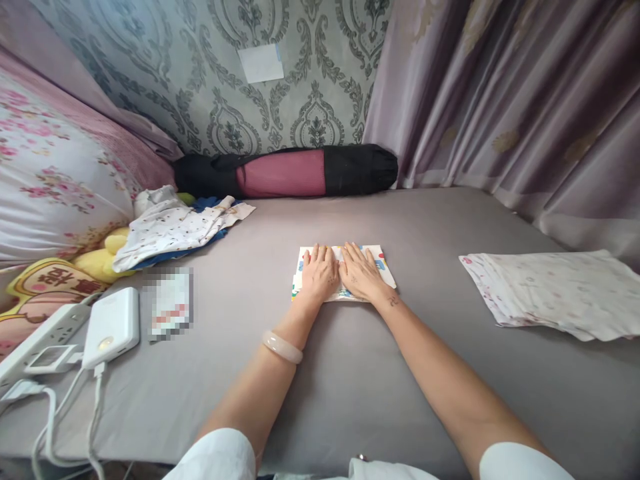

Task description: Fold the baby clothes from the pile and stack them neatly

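Note:
A small folded cloth (383, 270), white with colourful prints, lies flat on the grey-covered surface in front of me. My left hand (320, 272) rests palm down on its left half, fingers stretched forward. Beside it, my right hand (361, 273) presses flat on the right half, its fingers also extended. The two hands almost meet at the thumbs. Much of the cloth's middle is hidden under them. A pale bangle (283, 347) circles my left forearm.
Right of me lies a stack of folded pale cloths (555, 293). A crumpled printed cloth (175, 227) is at the left, near a white power bank (111, 327), a power strip (45, 337) and cables. A long black-and-pink bag (285, 172) lies along the wall.

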Available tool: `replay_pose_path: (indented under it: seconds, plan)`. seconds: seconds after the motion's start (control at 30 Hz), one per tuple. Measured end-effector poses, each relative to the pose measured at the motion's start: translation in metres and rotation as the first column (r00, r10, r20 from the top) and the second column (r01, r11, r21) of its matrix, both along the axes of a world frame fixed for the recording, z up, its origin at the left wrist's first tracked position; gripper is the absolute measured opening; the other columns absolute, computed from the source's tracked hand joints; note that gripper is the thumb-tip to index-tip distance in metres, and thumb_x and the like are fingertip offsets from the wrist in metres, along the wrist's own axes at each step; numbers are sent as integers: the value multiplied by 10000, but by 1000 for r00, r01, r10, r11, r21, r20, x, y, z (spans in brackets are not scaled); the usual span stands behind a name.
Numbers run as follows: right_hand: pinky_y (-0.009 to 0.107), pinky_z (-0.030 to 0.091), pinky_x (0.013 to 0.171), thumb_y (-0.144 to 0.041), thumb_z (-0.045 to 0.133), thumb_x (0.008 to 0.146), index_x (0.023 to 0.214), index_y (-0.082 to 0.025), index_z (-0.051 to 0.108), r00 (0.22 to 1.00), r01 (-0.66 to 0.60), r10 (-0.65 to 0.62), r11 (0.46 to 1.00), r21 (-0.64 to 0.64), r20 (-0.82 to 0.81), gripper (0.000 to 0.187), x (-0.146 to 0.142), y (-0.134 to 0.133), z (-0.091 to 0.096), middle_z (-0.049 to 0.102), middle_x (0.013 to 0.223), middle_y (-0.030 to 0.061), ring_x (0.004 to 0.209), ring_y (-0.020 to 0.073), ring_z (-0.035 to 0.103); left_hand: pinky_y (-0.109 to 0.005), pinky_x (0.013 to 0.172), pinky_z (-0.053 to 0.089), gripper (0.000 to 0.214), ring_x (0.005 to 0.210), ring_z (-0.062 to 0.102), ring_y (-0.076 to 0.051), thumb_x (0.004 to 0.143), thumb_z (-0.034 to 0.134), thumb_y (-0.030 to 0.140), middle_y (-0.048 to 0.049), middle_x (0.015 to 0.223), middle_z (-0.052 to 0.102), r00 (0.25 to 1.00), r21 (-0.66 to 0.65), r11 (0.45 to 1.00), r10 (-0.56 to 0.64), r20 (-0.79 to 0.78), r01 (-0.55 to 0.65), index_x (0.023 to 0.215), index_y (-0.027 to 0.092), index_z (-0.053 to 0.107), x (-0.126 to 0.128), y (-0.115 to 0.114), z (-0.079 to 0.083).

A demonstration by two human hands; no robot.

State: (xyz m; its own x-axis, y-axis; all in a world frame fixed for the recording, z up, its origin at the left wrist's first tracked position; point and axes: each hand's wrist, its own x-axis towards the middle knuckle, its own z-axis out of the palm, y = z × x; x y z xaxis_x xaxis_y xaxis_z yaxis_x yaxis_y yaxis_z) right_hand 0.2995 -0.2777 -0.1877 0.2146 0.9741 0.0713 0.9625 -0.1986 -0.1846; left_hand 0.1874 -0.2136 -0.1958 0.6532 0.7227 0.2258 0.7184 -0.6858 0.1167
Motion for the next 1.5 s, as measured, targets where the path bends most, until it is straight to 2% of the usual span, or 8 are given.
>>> replay_pose_path:
  seconds: [0.1, 0.23, 0.33, 0.6, 0.8, 1.07, 1.33, 1.5]
  plan:
    - [449, 77, 1209, -266, 188, 965, 1517, -57, 287, 999, -41, 41, 999, 7, 19, 599, 1, 1, -2, 230, 1595, 96, 1480, 211, 159, -486, 1196, 191, 504, 1473, 210, -280, 992, 275, 308, -102, 1541, 378, 999, 26, 998, -52, 12, 52, 1447, 132, 402, -1, 5, -6]
    - [437, 102, 1209, -281, 171, 973, 1520, -63, 285, 999, -44, 44, 999, -16, 14, 600, 1, 2, -6, 266, 1584, 93, 1469, 209, 201, -469, 1182, 240, 520, 1456, 265, -262, 1008, 217, 335, -89, 1532, 396, 998, -70, 997, -46, -50, 43, 1460, 141, 386, -1, 9, -12]
    - [423, 108, 1209, -282, 176, 977, 1517, -64, 292, 999, -39, 39, 999, -8, 23, 594, 0, 1, -5, 263, 1586, 94, 1468, 204, 205, -466, 1180, 246, 516, 1458, 261, -252, 1009, 219, 335, -89, 1541, 381, 998, -76, 997, -33, -61, 29, 1465, 150, 378, -1, 9, -12]
    - [451, 93, 1197, -339, 220, 994, 1501, -26, 301, 989, 141, -143, 989, 35, 47, 602, 1, -3, -7, 238, 1584, 153, 1474, 243, 174, -448, 1202, 196, 588, 1462, 252, -268, 999, 227, 409, -152, 1537, 366, 994, 9, 994, 110, 20, -110, 1454, 80, 400, -8, 8, -9]
    - [454, 110, 1196, -354, 211, 994, 1505, -29, 298, 987, 155, -154, 987, -28, 37, 612, 2, -2, -8, 252, 1580, 154, 1473, 248, 173, -448, 1188, 230, 618, 1443, 295, -286, 993, 228, 430, -165, 1536, 362, 989, -104, 984, 138, -45, -142, 1472, 64, 364, -8, 9, -11]
    - [449, 115, 1198, -348, 192, 991, 1508, -4, 273, 973, 229, -229, 973, -4, 43, 626, 12, -6, -7, 218, 1590, 158, 1475, 264, 159, -466, 1206, 165, 637, 1453, 272, -286, 995, 198, 423, -190, 1530, 360, 977, -49, 976, 213, 9, -212, 1457, 23, 378, -15, 10, -7]
    - [442, 130, 1198, -365, 186, 988, 1518, -11, 250, 966, 259, -258, 963, -70, 17, 640, 16, -7, -10, 207, 1596, 150, 1474, 268, 162, -490, 1202, 162, 664, 1444, 295, -286, 984, 207, 462, -200, 1536, 342, 972, -152, 960, 234, -18, -234, 1468, 33, 357, -20, 16, -11]
    - [442, 136, 1196, -353, 141, 995, 1522, -21, 238, 953, 304, -304, 951, -53, 8, 631, 26, -11, -5, 200, 1598, 144, 1477, 248, 156, -515, 1203, 138, 638, 1466, 237, -287, 990, 184, 445, -165, 1541, 348, 966, -93, 965, 251, 57, -246, 1476, 73, 366, -25, 16, -8]
